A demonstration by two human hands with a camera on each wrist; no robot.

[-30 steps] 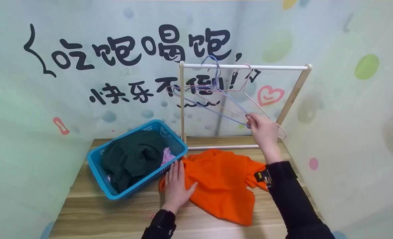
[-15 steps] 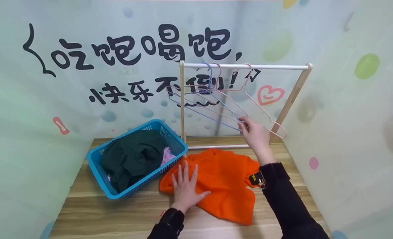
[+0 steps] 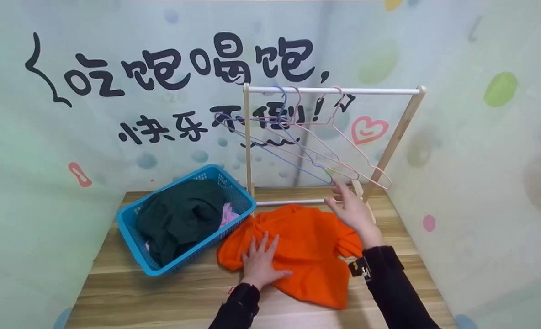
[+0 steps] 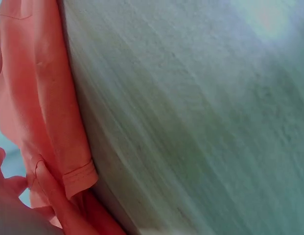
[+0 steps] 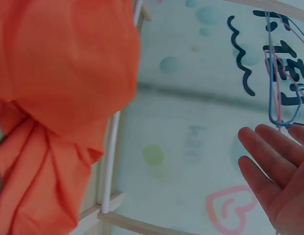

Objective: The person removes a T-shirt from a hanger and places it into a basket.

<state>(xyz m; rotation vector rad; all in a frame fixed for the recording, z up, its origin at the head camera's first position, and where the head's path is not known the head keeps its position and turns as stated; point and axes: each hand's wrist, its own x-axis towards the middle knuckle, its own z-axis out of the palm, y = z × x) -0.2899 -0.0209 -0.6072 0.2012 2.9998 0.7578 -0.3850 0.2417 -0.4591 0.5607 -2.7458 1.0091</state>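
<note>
An orange shirt [image 3: 307, 246] lies spread and wrinkled on the wooden table. My left hand [image 3: 262, 265] rests on its left part with the fingers spread; in the left wrist view the shirt's hemmed edge [image 4: 79, 178] shows next to the fingers. My right hand [image 3: 353, 211] is raised above the shirt's far right side, fingers extended, holding nothing. Just above its fingertips is the lower corner of a blue hanger [image 3: 293, 162], which hangs from the rack's white rail [image 3: 366, 91]. The right wrist view shows the extended fingers close to the blue hanger [image 5: 270, 73]; contact is unclear.
Two pink hangers, including the right-hand one [image 3: 359, 153], share the rail. A blue basket [image 3: 131, 237] with a dark green garment [image 3: 179, 219] and pink cloth [image 3: 228, 214] stands left of the shirt. The rack's wooden post [image 3: 396, 137] rises at the right. Printed walls enclose the table.
My right hand has let go of the blue hanger and dropped lower; the hanger has moved left along the rail. My left hand has slid right and nearer from the basket's edge onto the shirt.
</note>
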